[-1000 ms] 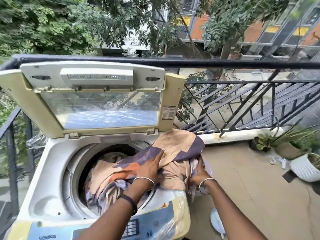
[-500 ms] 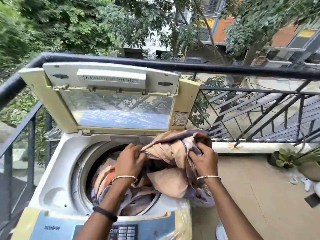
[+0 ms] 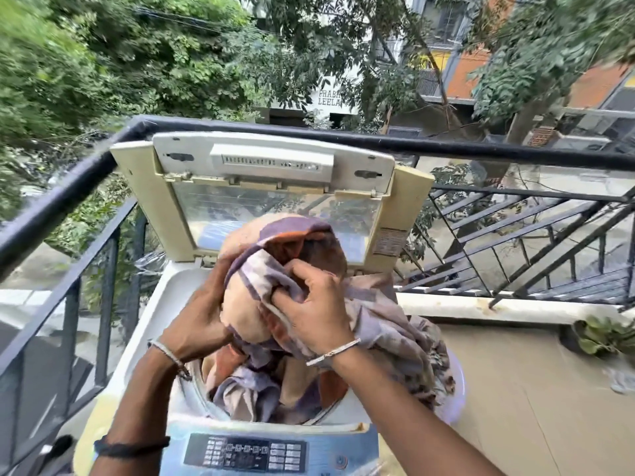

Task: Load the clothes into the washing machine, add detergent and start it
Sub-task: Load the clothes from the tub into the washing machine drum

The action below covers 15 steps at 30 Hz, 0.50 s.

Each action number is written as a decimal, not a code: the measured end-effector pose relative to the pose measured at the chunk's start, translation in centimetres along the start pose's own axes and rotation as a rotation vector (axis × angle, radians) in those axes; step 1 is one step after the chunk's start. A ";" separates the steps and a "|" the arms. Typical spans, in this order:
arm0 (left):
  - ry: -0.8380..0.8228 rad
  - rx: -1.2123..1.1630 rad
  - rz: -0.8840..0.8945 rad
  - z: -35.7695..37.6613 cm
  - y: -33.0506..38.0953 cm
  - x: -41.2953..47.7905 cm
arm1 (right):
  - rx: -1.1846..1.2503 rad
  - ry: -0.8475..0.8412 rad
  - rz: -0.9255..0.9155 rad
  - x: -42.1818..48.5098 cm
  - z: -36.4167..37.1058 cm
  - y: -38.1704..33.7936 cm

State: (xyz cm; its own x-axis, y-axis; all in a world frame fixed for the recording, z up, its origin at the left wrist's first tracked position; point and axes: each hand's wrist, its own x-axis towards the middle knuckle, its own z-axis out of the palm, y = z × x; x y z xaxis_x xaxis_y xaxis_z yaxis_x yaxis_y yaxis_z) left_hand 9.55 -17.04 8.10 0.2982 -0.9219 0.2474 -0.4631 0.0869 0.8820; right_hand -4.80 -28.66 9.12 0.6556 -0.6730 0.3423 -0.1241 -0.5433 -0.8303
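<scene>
Your left hand (image 3: 199, 324) and right hand (image 3: 316, 314) clutch purple-and-peach patterned cloth (image 3: 395, 324) half-loaded in the cream top-loading washing machine (image 3: 168, 293) (detergent, start pending)

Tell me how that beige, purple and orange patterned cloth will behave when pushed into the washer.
The beige, purple and orange patterned cloth is probably floppy: it bunches and folds between the left hand and right hand. It will likely trail, since part drapes over the right edge of the white washing machine.

Raised left hand (image 3: 196, 326) and right hand (image 3: 318, 312) clench, fingers (image 3: 302, 269) curled.
</scene>
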 end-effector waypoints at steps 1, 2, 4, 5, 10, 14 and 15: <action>0.052 0.109 -0.043 -0.1 -0.5 -0.3 | 0.033 -0.057 0.055 -0.3 0.9 1.0; 0.100 0.203 -0.099 0.2 -1.2 -0.5 | 0.030 -0.131 0.108 -0.6 1.6 2.2; 0.043 0.411 -0.315 1.4 -4.6 -0.8 | -0.067 -0.308 0.186 -1.4 2.3 5.1; -0.125 0.520 -0.457 2.2 -7.1 -1.2 | -0.113 -0.384 0.213 -1.9 2.3 6.3; -0.616 0.615 -0.742 6.4 -13.1 -2.6 | -0.193 -0.289 0.410 -5.2 -2.7 11.8; -0.432 0.664 -0.522 8.1 -12.1 -2.6 | -0.348 -0.057 0.556 -8.2 -9.8 17.7; -0.375 0.659 -0.504 8.4 -11.7 -2.3 | -0.443 -0.038 0.567 -8.9 -11.3 18.8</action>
State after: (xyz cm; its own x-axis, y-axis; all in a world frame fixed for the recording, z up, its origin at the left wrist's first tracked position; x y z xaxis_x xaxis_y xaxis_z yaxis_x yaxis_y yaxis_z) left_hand 7.32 -19.13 -6.15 0.3568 -0.8644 -0.3543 -0.7691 -0.4871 0.4138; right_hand -21.35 -38.60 -4.61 0.4246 -0.8986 -0.1109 -0.7385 -0.2728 -0.6166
